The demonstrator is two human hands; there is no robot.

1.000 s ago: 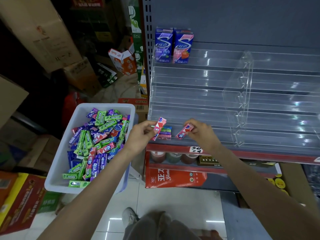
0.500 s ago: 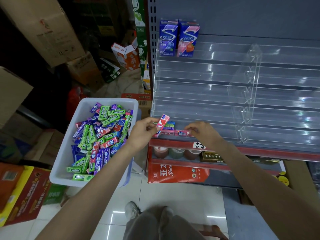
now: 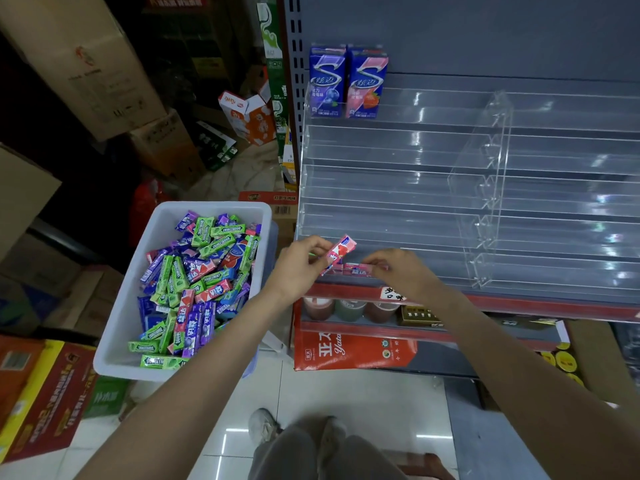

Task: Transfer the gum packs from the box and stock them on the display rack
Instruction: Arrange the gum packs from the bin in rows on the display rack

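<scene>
Here, in the head view, the left hand (image 3: pixel 299 268) pinches a pink-and-white gum pack (image 3: pixel 338 252) between thumb and curled fingers, its grip clenched round the lower end so the pack tilts up and to the right, just above the front edge of the lowest tier of the clear acrylic stepped display rack (image 3: pixel 398 188). The right hand (image 3: pixel 403 273) reaches in from the right with fingers bent down onto a flat pink gum pack (image 3: pixel 356 269) lying on that lowest tier; its fingertips touch the pack's right end, though whether the grip pinches it or only presses on it cannot be told. The two packs sit just beside each other, the held one overlapping the left end of the lying one.

To the left of the rack, the white plastic box (image 3: pixel 121 327) holds a loose heap of green, purple, blue and pink gum packs (image 3: pixel 197 282). On the rack's top tier stand a tall blue gum carton (image 3: pixel 326 83) and a tall pink gum carton (image 3: pixel 366 85), side by side and touching.
</scene>
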